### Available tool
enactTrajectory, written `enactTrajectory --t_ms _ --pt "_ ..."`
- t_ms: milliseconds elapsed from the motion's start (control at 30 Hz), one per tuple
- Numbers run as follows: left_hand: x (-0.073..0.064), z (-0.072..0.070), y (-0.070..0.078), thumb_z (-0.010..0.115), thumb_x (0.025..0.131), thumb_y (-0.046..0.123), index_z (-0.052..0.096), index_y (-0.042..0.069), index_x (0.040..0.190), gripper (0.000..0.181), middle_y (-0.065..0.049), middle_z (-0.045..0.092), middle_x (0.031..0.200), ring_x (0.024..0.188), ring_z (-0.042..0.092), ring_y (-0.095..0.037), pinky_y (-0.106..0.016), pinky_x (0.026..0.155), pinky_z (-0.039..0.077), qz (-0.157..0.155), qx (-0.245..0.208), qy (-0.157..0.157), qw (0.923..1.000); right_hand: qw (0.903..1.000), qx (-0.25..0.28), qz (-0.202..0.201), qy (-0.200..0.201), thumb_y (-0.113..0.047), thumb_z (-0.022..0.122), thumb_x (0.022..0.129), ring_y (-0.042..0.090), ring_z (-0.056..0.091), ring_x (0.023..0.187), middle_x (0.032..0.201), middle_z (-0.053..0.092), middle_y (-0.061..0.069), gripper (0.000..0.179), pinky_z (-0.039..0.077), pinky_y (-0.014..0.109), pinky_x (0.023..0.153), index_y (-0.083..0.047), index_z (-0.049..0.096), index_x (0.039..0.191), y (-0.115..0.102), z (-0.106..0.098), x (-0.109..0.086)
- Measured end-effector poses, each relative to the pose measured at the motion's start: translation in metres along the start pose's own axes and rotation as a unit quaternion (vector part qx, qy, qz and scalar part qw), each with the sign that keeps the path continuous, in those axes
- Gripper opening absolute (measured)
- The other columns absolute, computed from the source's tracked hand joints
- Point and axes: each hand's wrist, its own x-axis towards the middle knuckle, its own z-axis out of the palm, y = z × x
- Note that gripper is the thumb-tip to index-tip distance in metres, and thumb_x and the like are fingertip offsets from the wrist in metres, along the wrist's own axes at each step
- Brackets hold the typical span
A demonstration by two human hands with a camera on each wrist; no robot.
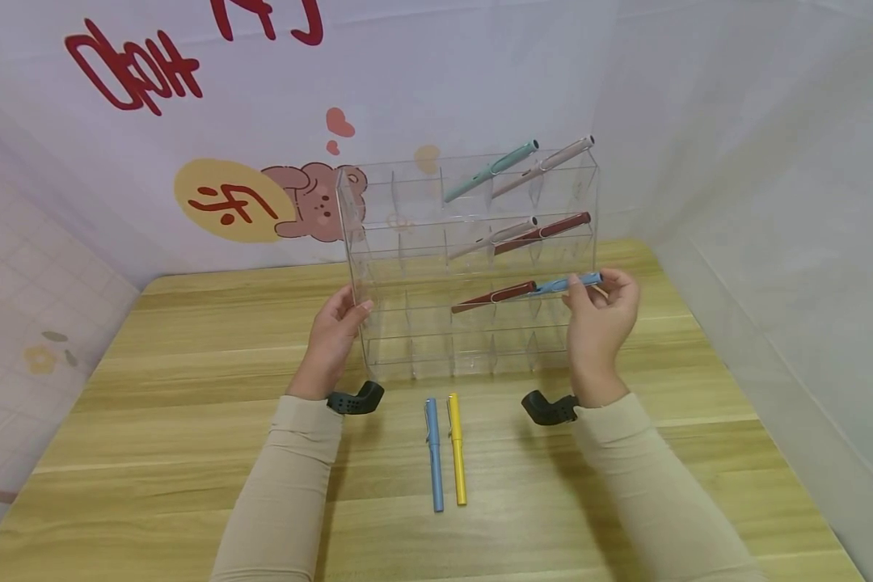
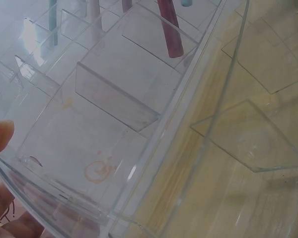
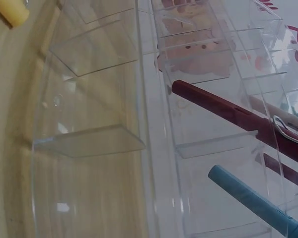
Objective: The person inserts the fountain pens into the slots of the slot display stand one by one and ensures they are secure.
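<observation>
A clear acrylic display rack with tiers of small compartments stands on the table. My left hand grips its left side wall, the thumb in front and the other fingers behind. At the right end, my right hand pinches a light blue pen near its upper end. That pen leans in the third tier from the top, and its lower end shows inside a compartment in the right wrist view. Just left of it in the same tier lies a dark red pen, slanted.
Higher up, the rack holds a teal pen, a pale pink pen, another pale pink pen and a dark red pen. In front, a blue pen and a yellow pen lie side by side on the wooden table.
</observation>
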Motion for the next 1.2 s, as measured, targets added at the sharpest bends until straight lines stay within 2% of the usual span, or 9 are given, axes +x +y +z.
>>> enactTrajectory --t_ms 233,500,900,1200 --pt "-0.001 0.000 0.001 0.055 0.099 0.030 0.031 0.015 0.151 0.060 -0.009 0.031 0.155 0.138 0.033 -0.023 -0.047 0.113 0.027 0.001 0.001 -0.003 1.0000 0.9999 -0.002 0.010 0.004 0.005 0.066 0.087 0.017 0.061 0.083 0.098 0.054 0.006 0.028 0.053 0.022 0.071 -0.009 0.048 0.103 0.007 0.002 -0.002" --pt "-0.002 0.001 0.001 0.054 0.099 0.029 0.032 0.014 0.151 0.058 -0.011 0.033 0.153 0.137 0.035 -0.023 -0.047 0.112 0.027 0.007 0.001 -0.002 1.0000 1.0000 -0.007 0.003 -0.004 0.005 0.065 0.087 0.016 0.060 0.084 0.099 0.053 0.005 0.029 0.053 0.023 0.072 -0.013 0.047 0.102 0.010 0.004 -0.005" --pt "0.000 0.000 -0.001 0.055 0.099 0.029 0.032 0.014 0.150 0.058 -0.012 0.034 0.152 0.136 0.035 -0.024 -0.046 0.112 0.027 0.009 0.002 -0.002 1.0000 0.9993 -0.022 -0.010 -0.030 0.005 0.063 0.089 0.015 0.057 0.086 0.100 0.051 0.003 0.027 0.051 0.020 0.074 -0.007 0.047 0.106 0.013 0.006 -0.009" --pt "0.001 0.000 -0.001 0.055 0.099 0.029 0.032 0.014 0.151 0.058 -0.011 0.033 0.153 0.136 0.035 -0.023 -0.046 0.112 0.027 0.006 0.000 -0.001 1.0000 0.9985 -0.043 -0.011 -0.033 0.004 0.064 0.088 0.016 0.057 0.090 0.103 0.052 0.004 0.028 0.051 0.020 0.077 -0.004 0.047 0.109 0.013 0.005 -0.009"
